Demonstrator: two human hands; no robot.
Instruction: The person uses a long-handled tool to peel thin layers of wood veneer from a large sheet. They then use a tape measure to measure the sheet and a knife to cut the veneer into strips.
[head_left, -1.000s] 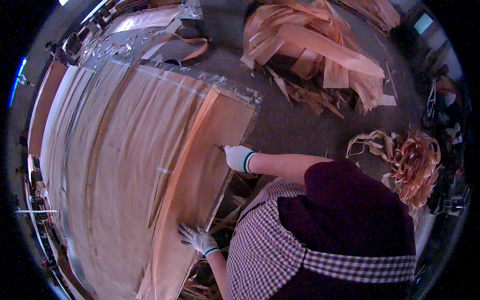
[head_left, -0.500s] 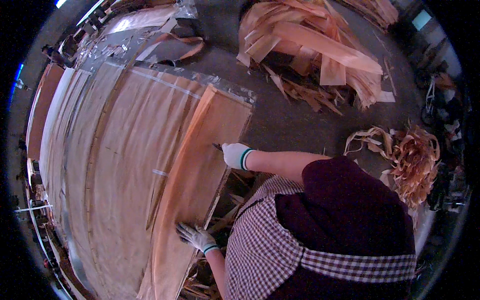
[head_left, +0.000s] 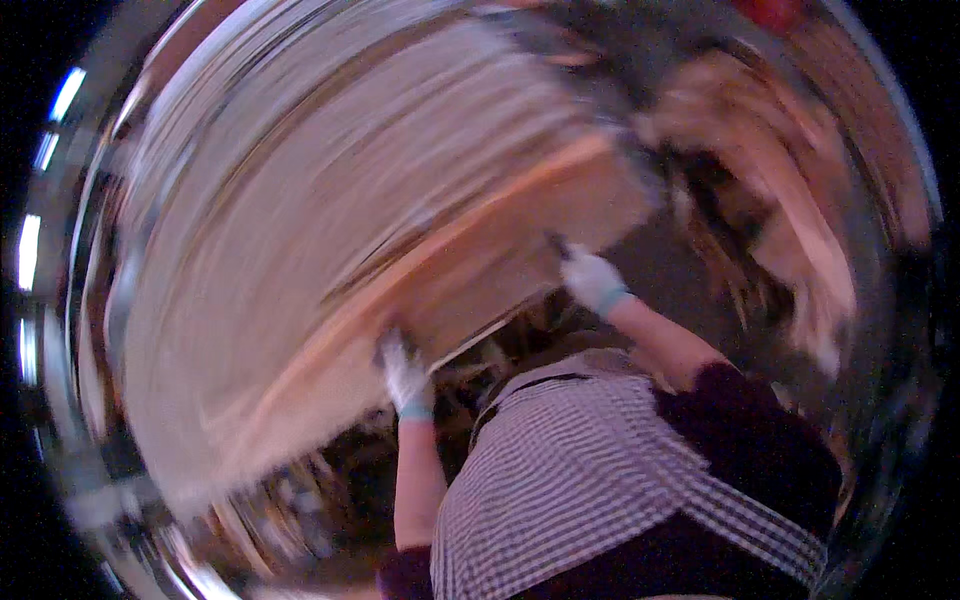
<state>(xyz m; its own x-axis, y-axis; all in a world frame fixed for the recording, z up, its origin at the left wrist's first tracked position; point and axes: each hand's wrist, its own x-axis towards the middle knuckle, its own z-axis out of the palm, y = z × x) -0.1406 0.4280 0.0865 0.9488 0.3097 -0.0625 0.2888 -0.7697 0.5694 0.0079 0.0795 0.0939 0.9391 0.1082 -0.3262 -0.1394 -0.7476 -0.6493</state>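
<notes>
A long stack of thin wood veneer sheets (head_left: 300, 170) spreads before me, bent by the lens and smeared by motion. Along its near side lies a narrower orange-brown veneer strip (head_left: 490, 255) with a raised, folded-looking far edge. My left hand (head_left: 405, 378), in a white glove with dark fingers, rests on this strip near its front edge, fingers stretched forward and blurred. Farther right, my gloved right hand (head_left: 594, 280) is closed around a small dark knife-like tool (head_left: 556, 244). Its tip points away over the veneer; blur hides its exact shape and whether it touches.
At the far right is a large heap of loose veneer pieces (head_left: 790, 210). Scraps (head_left: 290, 500) lie below the stack's near edge at the lower left. My checked apron (head_left: 560, 450) is close to that edge.
The view has swung, so the stack now slants up to the right. My left hand remains on the strip, its fingers now pointing more away from me. My right hand still grips the dark tool.
</notes>
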